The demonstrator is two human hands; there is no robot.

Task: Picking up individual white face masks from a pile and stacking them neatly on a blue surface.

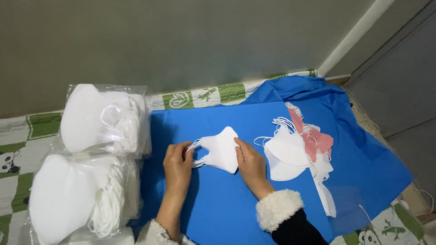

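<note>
A small stack of folded white face masks (221, 149) lies on the blue sheet (218, 204). My left hand (177, 168) pinches its white ear loops at the left edge. My right hand (250, 164) presses on the stack's right edge with thumb and fingers. Both forearms come in from the bottom, in fleecy white cuffs.
Two clear plastic bags packed with white masks (105, 119) (75, 197) lie at the left. A loose pile of white masks and a pink one (299, 152) lies right of my hands. A green-and-white patterned mat (27, 136) sits under it all; a grey wall runs behind.
</note>
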